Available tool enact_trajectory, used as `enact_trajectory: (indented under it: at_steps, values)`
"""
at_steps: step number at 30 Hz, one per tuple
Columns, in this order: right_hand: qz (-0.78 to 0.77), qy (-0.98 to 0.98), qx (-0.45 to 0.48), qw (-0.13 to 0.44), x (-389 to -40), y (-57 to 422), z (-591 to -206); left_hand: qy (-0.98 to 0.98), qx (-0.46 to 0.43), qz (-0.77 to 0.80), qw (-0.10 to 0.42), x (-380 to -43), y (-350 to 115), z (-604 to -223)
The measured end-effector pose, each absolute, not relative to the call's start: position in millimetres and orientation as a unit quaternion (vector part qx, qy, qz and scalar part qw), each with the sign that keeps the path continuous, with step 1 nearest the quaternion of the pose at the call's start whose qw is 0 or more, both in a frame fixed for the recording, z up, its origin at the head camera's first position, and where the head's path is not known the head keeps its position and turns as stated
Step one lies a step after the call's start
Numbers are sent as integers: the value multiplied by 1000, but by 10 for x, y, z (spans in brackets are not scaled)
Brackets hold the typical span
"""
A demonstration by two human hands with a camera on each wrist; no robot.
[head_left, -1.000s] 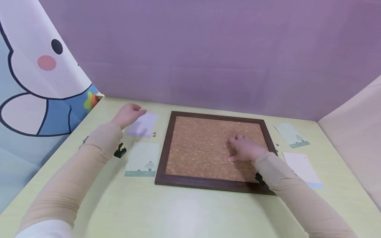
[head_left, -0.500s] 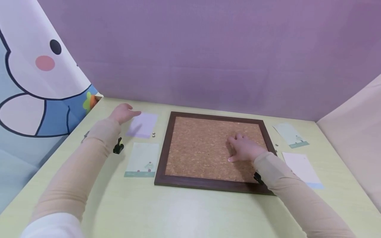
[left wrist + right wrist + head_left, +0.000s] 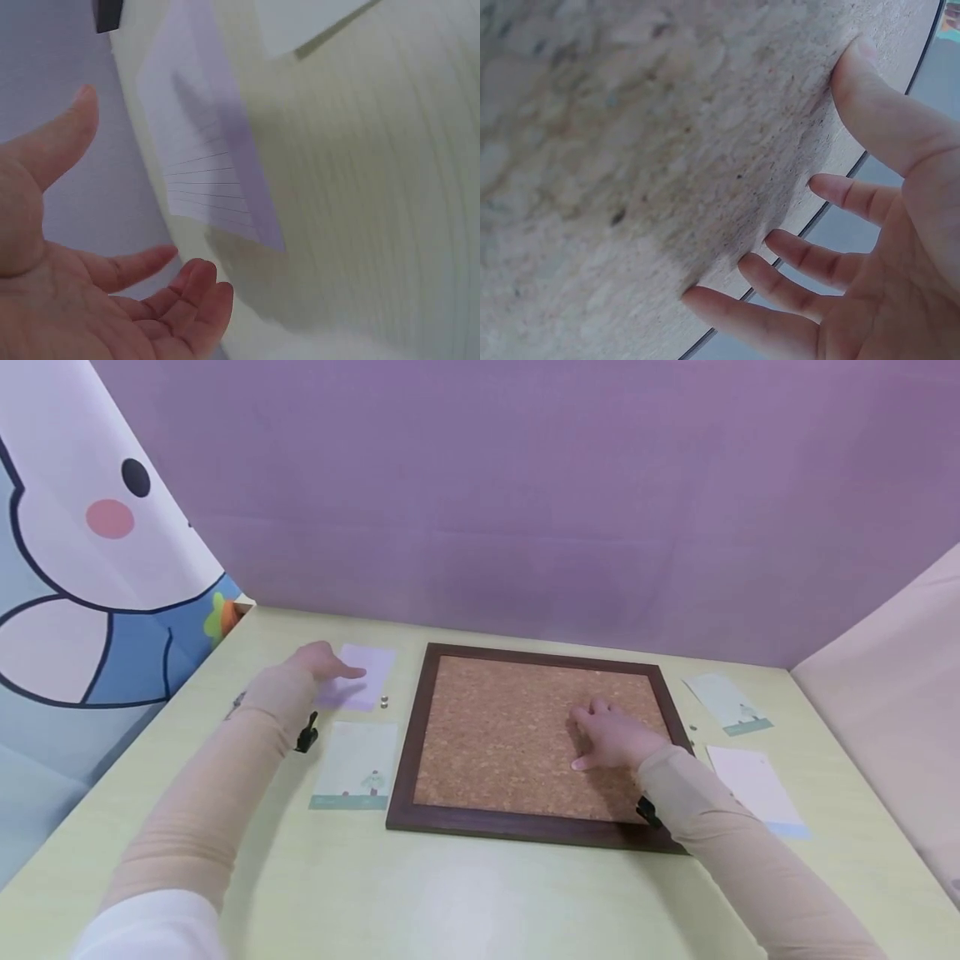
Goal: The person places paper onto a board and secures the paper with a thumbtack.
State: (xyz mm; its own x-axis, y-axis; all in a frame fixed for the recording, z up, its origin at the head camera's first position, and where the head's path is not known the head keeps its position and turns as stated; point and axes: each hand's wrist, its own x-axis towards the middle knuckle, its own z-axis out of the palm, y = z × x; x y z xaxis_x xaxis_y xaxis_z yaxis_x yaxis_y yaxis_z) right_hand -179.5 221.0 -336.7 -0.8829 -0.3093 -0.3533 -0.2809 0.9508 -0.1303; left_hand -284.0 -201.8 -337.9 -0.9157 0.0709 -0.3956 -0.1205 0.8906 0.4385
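Note:
My left hand (image 3: 321, 662) is over the left side of a pale purple sheet of paper (image 3: 371, 662), with thumb and fingers apart. In the left wrist view its fingers are loosely bent, holding nothing, beside the lined purple paper (image 3: 199, 150). Spread fingertips of my right hand (image 3: 617, 739) rest on the right part of a corkboard (image 3: 495, 735) with a dark wooden frame. The right wrist view shows the thumb and fingertips touching the cork (image 3: 630, 165), gripping nothing.
A white card with a green strip (image 3: 356, 760) lies nearest the board's left edge, below small metallic studs (image 3: 384, 702). Right of the board are another green-edged card (image 3: 726, 700), a blue-edged sheet (image 3: 756, 785) and small studs (image 3: 692, 727). A purple curtain (image 3: 510, 510) stands behind.
My left hand has drawn back slightly left, then come down and right over the purple paper. The right hand stays in place on the cork.

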Motion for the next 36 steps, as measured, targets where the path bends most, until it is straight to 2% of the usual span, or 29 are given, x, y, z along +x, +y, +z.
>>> enact_trajectory:
  at_steps: [14,22,31,36]
  values:
    - [-26,970,-158,184,-1781,2183,-3341,955,-33,157,251,-2878,-1873,-3306]
    - [-30,969,-159,188,-1792,2156,-3334,958,-49,157,234,-2662,-1837,-3150]
    - [-28,969,-153,190,-1807,2160,-3319,970,-36,123,207,-2700,-1818,-3213]
    - [-31,969,-148,193,-1800,2150,-3295,969,-56,139,194,-2663,-1806,-3197]
